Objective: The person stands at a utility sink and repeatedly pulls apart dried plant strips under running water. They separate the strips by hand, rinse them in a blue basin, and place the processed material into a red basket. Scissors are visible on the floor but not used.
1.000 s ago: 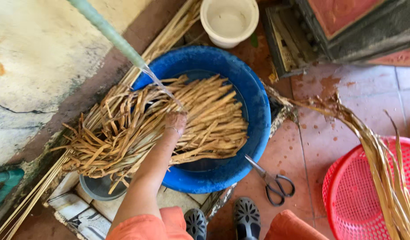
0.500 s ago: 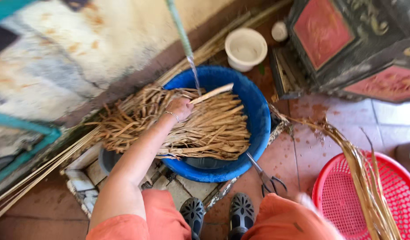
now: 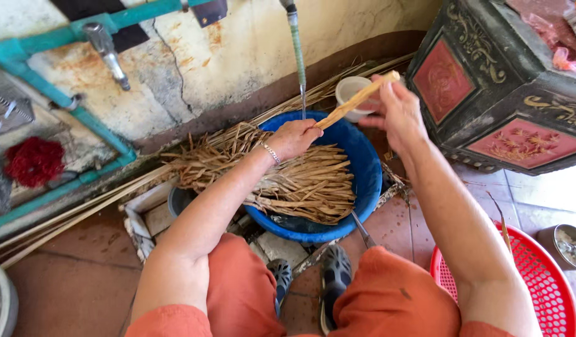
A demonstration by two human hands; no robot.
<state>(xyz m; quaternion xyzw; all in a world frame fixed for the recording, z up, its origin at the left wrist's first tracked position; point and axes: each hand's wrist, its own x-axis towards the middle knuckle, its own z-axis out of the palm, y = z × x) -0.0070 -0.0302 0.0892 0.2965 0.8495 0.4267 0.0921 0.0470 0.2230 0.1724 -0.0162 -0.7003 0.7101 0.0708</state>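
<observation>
You have one blue basin (image 3: 369, 187) under your two hands, one white cup (image 3: 351, 93) beyond them, one red basket (image 3: 544, 287) beside your right arm.

Both hands are up over the blue basin (image 3: 369, 181), the left hand (image 3: 294, 137) and right hand (image 3: 397, 112) gripping either end of a tan strip (image 3: 356, 100), and the air between them is open. Just beyond the left hand a thin stream falls from the green hose (image 3: 295, 37), barring the way to the wall. The carved dark cabinet (image 3: 500, 93) crowds the right hand's outer side. Below, the heap of dried strips (image 3: 288, 178) fills the basin. The white cup (image 3: 353, 93) stands behind. The red basket (image 3: 537, 293) lies open at the right.
</observation>
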